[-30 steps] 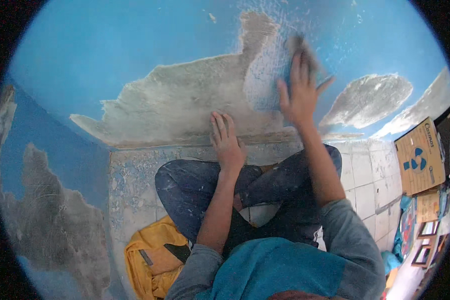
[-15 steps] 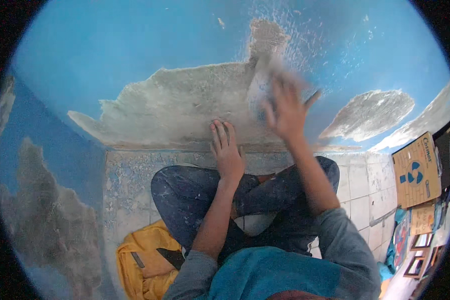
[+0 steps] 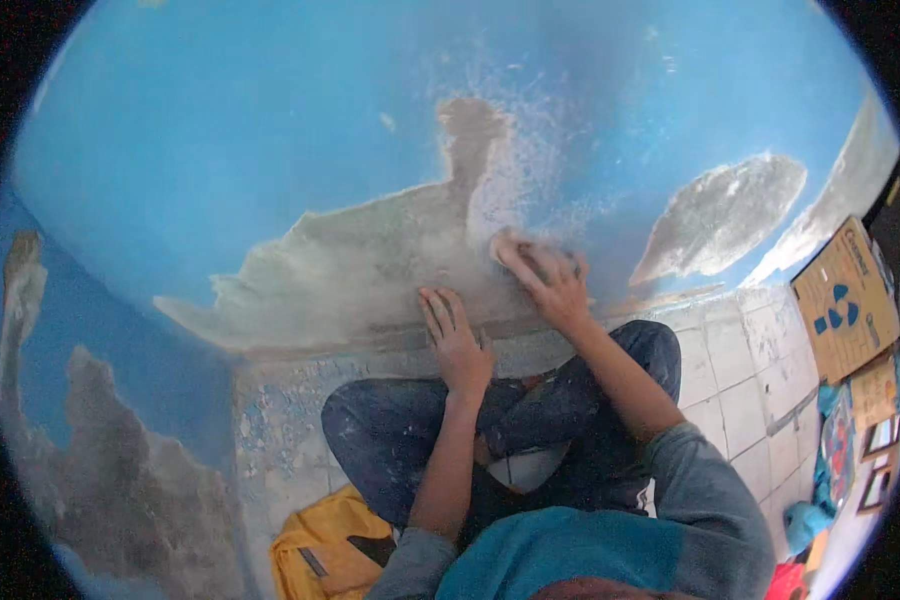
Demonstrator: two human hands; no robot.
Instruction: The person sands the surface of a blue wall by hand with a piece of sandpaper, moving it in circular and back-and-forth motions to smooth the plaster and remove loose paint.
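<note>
A blue painted wall (image 3: 270,130) rises in front of me, with a large bare grey patch (image 3: 370,245) where the paint is gone. My left hand (image 3: 460,345) lies with stretched fingers against the lower part of that patch and holds nothing. To its right, my right hand (image 3: 550,280) presses on the wall at the patch's right edge, fingers bent and partly blurred. Something pale may be under its fingertips, but I cannot make it out. Just above this hand the paint is scuffed whitish (image 3: 500,195).
My crossed legs (image 3: 400,420) in dark, dust-specked trousers lie close to the wall. Paint flakes (image 3: 280,420) litter the floor at left. A yellow cloth item (image 3: 335,530) lies beside my left knee. At right stand a cardboard box (image 3: 842,300) and other belongings.
My right hand has moved down and slightly left along the wall, from the narrow upper part of the patch. My left hand stays on the wall. The view has shifted.
</note>
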